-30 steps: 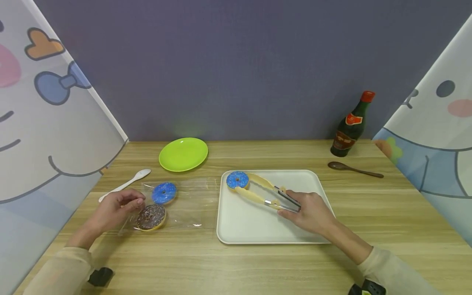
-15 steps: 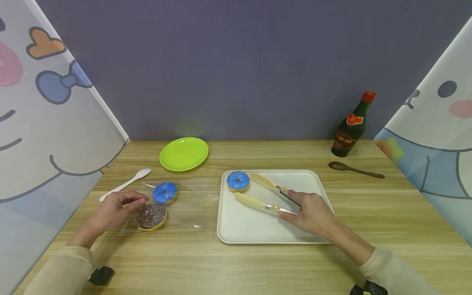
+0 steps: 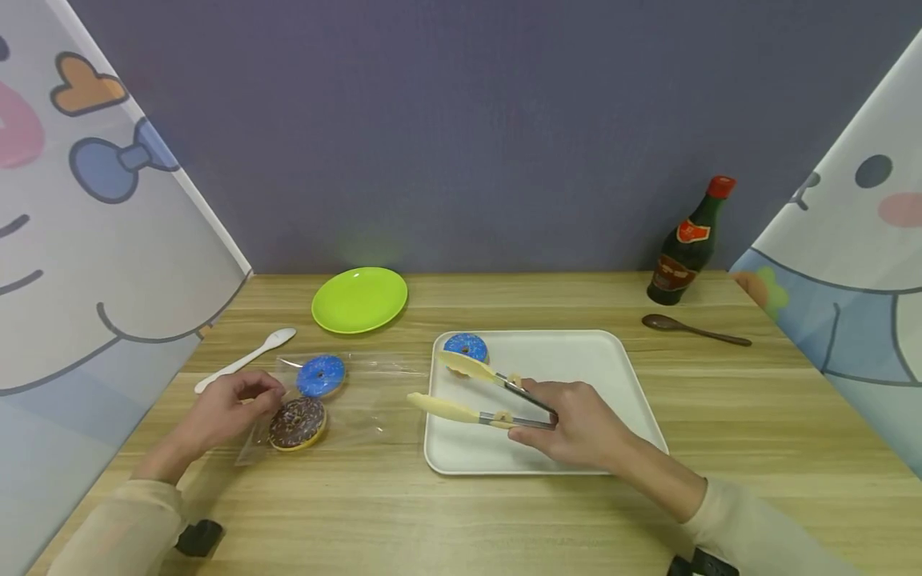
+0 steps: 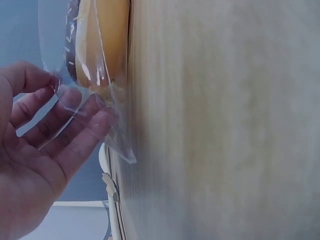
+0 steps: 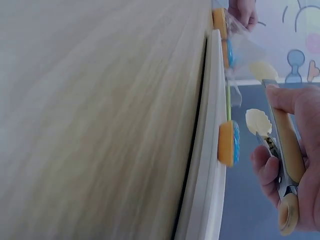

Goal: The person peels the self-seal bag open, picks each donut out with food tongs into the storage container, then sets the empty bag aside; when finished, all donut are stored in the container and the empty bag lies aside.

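Observation:
My left hand (image 3: 226, 412) pinches the edge of a clear plastic bag (image 3: 363, 410) between thumb and fingers; the left wrist view shows the film (image 4: 120, 145) at the fingertips. Inside or under the film lie a blue sprinkled doughnut (image 3: 321, 376) and a chocolate doughnut (image 3: 297, 424). My right hand (image 3: 579, 424) grips cream-tipped metal tongs (image 3: 446, 409), their arms spread with nothing between the tips. The tongs are above the left side of a white tray (image 3: 576, 360), where another blue doughnut (image 3: 467, 344) sits, partly covered by the upper tip in the head view.
A green plate (image 3: 360, 300) lies at the back left, with a white spoon (image 3: 248, 358) beside the left hand. At the back right stand a dark bottle (image 3: 680, 252) with a red cap and a dark wooden spoon (image 3: 695, 329). A wall panel (image 3: 461, 144) borders the table behind.
The tongs have spread apart, letting go of the blue doughnut on the tray, then moved left with my right hand. My left hand stays nearly still at the bag.

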Demonstrator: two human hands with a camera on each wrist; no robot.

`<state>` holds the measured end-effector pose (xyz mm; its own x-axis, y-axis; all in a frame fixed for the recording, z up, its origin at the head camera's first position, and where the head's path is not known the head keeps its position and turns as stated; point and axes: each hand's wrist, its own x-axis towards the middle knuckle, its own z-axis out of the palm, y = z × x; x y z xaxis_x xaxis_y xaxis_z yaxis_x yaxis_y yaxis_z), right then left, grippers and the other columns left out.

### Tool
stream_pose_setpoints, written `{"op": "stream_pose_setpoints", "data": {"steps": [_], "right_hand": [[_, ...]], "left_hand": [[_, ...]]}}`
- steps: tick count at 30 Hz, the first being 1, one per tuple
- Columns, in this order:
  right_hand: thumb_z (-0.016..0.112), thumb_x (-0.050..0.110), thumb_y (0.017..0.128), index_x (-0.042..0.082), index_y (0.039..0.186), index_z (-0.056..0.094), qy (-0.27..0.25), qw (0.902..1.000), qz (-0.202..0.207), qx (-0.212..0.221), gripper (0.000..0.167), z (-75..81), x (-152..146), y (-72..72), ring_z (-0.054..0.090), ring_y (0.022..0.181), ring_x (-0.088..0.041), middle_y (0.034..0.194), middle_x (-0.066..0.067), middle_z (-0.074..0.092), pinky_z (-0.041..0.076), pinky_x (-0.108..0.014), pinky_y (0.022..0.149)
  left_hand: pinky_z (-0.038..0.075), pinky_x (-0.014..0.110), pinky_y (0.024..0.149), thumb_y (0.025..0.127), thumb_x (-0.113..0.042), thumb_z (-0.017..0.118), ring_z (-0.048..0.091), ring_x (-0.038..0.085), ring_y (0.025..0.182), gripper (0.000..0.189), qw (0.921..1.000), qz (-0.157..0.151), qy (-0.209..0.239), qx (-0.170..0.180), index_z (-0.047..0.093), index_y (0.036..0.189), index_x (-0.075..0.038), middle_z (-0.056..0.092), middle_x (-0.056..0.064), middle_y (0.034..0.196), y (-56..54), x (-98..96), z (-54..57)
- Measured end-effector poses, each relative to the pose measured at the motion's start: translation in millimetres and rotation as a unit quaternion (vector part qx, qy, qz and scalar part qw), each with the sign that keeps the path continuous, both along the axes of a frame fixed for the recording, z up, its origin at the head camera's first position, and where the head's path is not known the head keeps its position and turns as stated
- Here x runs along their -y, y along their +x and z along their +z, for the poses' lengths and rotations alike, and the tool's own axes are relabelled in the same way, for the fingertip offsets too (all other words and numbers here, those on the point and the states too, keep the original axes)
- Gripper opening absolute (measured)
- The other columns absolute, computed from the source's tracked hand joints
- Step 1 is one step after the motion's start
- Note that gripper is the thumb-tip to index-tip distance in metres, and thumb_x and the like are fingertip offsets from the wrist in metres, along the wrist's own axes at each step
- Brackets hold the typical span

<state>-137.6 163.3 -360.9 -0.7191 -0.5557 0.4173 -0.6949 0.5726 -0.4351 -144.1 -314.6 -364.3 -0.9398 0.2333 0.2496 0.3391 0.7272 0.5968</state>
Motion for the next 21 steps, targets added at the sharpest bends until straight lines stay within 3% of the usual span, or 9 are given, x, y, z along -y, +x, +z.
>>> {"op": "stream_pose_setpoints", "data": {"steps": [3, 7, 10, 13, 19, 21], "right_hand": [[0.076, 0.035, 0.081, -0.003, 0.108, 0.066, 0.017, 0.9996, 0.020, 0.000, 0.047, -0.5, 10.7, -3.1, 0.040, 0.052, 0.001, 0.090, -0.006, 0.069, 0.038, -0.017, 0.046], [0.074, 0.037, 0.082, 0.000, 0.104, 0.068, 0.046, 0.9986, 0.025, -0.003, 0.044, 0.5, 22.6, -5.6, 0.061, 0.072, -0.008, 0.088, -0.003, 0.069, 0.052, -0.027, 0.060], [0.071, 0.039, 0.083, -0.004, 0.111, 0.067, 0.061, 0.9979, 0.020, 0.005, 0.051, 2.9, 29.5, -6.7, 0.065, 0.091, -0.019, 0.102, -0.011, 0.069, 0.054, -0.035, 0.075], [0.069, 0.039, 0.085, -0.004, 0.113, 0.066, 0.073, 0.9968, 0.025, 0.021, 0.052, 3.8, 36.4, -9.2, 0.066, 0.088, -0.020, 0.102, -0.012, 0.069, 0.054, -0.035, 0.073], [0.070, 0.037, 0.084, 0.001, 0.109, 0.067, 0.086, 0.9952, 0.033, 0.034, 0.044, 2.5, 50.2, -13.2, 0.054, 0.063, -0.009, 0.079, 0.001, 0.067, 0.046, -0.025, 0.056], [0.071, 0.037, 0.083, 0.001, 0.111, 0.067, 0.088, 0.9951, 0.028, 0.034, 0.045, 3.0, 54.9, -13.5, 0.056, 0.065, -0.010, 0.081, 0.001, 0.068, 0.047, -0.027, 0.057]], "left_hand": [[0.048, 0.021, 0.058, 0.089, -0.004, 0.063, 0.058, 0.004, 0.071, 0.005, 1.0000, -0.004, 0.006, 0.002, 0.067, 0.089, -0.005, 0.062, -0.004, 0.075, 0.7, 0.9, -1.0], [0.046, 0.020, 0.054, 0.089, -0.001, 0.062, 0.056, 0.006, 0.066, 0.005, 0.9997, -0.015, 0.021, -0.005, 0.066, 0.089, -0.003, 0.060, -0.004, 0.071, 1.2, 0.9, -2.3], [0.046, 0.020, 0.054, 0.089, 0.001, 0.061, 0.056, 0.007, 0.065, 0.005, 0.9994, -0.019, 0.027, -0.007, 0.066, 0.088, -0.002, 0.059, -0.003, 0.070, 1.0, 0.1, -2.0], [0.047, 0.021, 0.054, 0.089, 0.000, 0.061, 0.057, 0.007, 0.065, 0.004, 0.9993, -0.020, 0.030, -0.001, 0.065, 0.089, -0.001, 0.061, -0.001, 0.072, 1.3, -0.3, -1.6], [0.048, 0.022, 0.054, 0.090, -0.001, 0.061, 0.059, 0.010, 0.065, 0.004, 0.9992, -0.018, 0.036, 0.007, 0.065, 0.089, -0.001, 0.062, 0.002, 0.074, 1.8, -0.9, -2.8], [0.048, 0.021, 0.054, 0.090, 0.000, 0.061, 0.059, 0.010, 0.064, 0.004, 0.9992, -0.017, 0.035, 0.003, 0.066, 0.089, -0.002, 0.062, 0.002, 0.073, 1.5, -0.3, -3.5]]}}
